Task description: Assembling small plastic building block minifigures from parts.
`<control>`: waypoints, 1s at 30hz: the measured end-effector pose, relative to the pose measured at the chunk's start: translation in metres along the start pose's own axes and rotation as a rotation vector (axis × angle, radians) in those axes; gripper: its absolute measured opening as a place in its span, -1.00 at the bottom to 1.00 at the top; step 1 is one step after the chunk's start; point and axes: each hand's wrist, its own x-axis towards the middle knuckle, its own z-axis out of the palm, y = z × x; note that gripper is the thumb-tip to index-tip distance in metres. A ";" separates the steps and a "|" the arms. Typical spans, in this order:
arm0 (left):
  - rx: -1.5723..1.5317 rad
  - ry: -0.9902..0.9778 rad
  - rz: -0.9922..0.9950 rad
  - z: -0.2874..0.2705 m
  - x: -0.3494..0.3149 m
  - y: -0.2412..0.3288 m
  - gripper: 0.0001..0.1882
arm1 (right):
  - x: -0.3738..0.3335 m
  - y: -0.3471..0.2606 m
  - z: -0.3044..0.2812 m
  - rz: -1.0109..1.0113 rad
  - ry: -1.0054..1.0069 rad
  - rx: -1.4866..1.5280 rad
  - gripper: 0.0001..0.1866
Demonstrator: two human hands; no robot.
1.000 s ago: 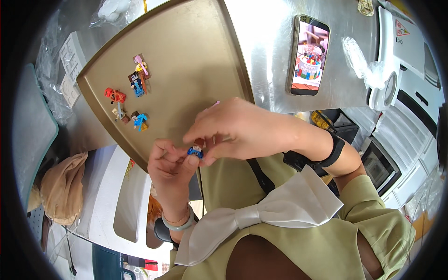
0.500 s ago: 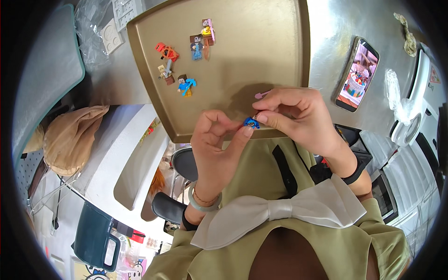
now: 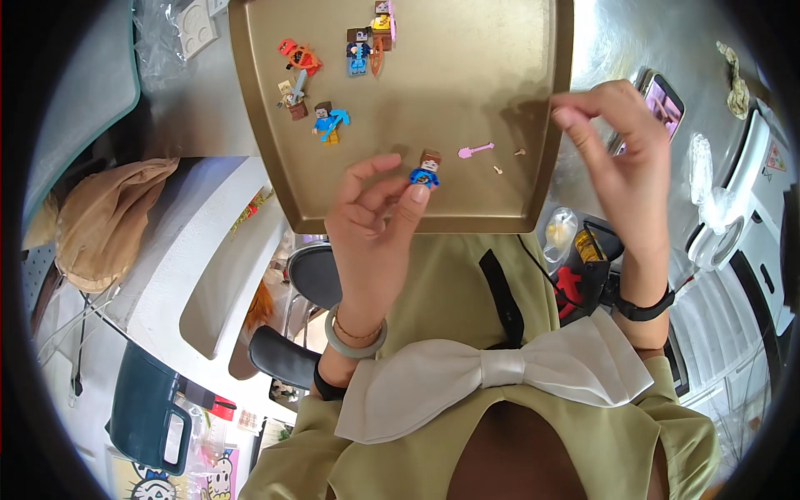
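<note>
My left hand pinches a toy minifigure with a blue torso and a brown-topped head between thumb and forefinger, over the near part of the tray; no legs show. Raised beside the tray's right rim, my right hand has thumb and forefinger drawn together, and anything between the tips is too small to make out. On the tray lie a pink toy tool and two tiny beige pieces, one nearer the right rim and one closer to me.
Several minifigures lie at the tray's left and far side, among them a red one and one with a blue pickaxe. Partly behind my right hand is a phone. A black stool stands below the tray's near left.
My right hand has left the minifigure and moved right and away from me. A brown-topped head now shows on the figure in my left hand. The small beige pieces have come into view.
</note>
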 end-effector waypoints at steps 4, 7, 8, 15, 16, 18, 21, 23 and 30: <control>-0.001 0.004 -0.016 -0.005 0.002 -0.006 -0.63 | -0.014 0.007 0.016 -0.257 -0.036 -0.501 -0.85; -0.037 -0.014 -0.015 -0.006 0.002 -0.011 -0.65 | -0.021 0.011 0.024 -0.264 -0.081 -0.563 -0.87; -0.061 -0.024 -0.001 -0.007 0.002 -0.013 -0.66 | -0.022 0.011 0.026 -0.273 -0.092 -0.592 -0.87; -0.085 -0.118 -0.014 -0.003 0.003 -0.010 -0.68 | -0.024 0.014 0.029 -0.273 -0.136 -0.620 -0.90; -0.077 -0.123 0.002 0.000 0.001 -0.008 -0.68 | -0.023 0.006 0.028 -0.277 -0.109 -0.532 -0.91; -0.068 -0.124 0.017 0.002 -0.001 -0.007 -0.67 | -0.026 -0.005 0.031 -0.282 -0.084 -0.440 -0.91; -0.061 -0.102 0.070 0.006 -0.002 -0.008 -0.65 | -0.034 -0.020 0.038 0.046 -0.128 0.191 -0.91; 0.087 -0.035 0.248 0.008 -0.005 -0.011 -0.62 | -0.034 -0.026 0.040 0.130 -0.112 0.386 -0.90; 0.224 0.067 0.431 0.013 -0.008 -0.010 -0.62 | -0.033 -0.033 0.044 0.151 -0.052 0.483 -0.91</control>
